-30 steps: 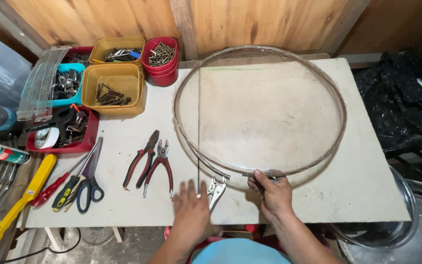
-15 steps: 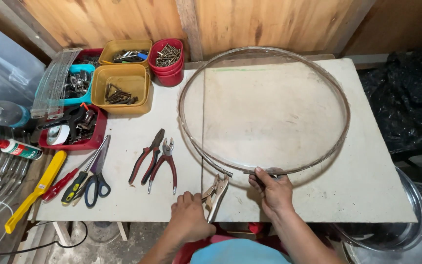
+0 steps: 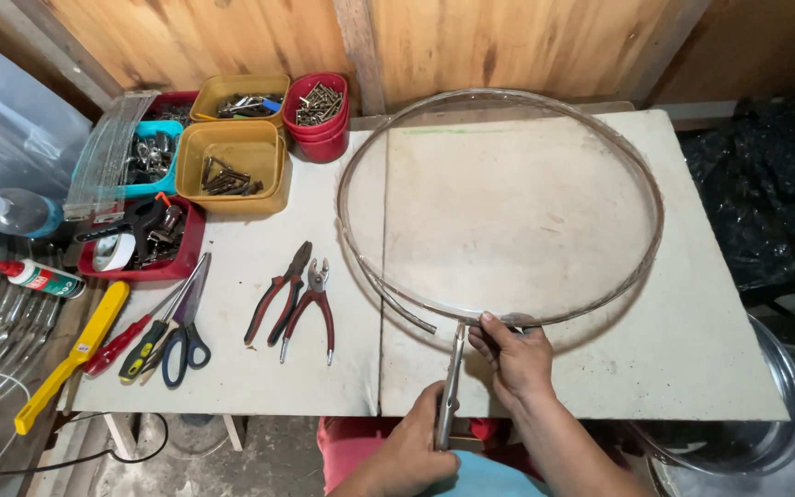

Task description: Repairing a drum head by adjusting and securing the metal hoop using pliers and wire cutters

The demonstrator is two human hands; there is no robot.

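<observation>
- Right now the left hand point(image 3: 411, 451) has its fingers wrapped tight around a metal hand tool point(image 3: 450, 387), held at the bench's point(image 3: 710, 368) near edge.
- That tool's long axis runs almost straight away from the person, its tip touching the big wire hoop point(image 3: 499, 207).
- Meanwhile the right hand point(image 3: 517, 359) pinches the hoop's near rim just beside that tip.
- By the look of it, the hoop is already bent round; a loose end point(image 3: 402, 311) inside it still overlaps, so the joining seems unfinished.
- Two red-handled pliers point(image 3: 292, 299) lie untouched to the left.
</observation>
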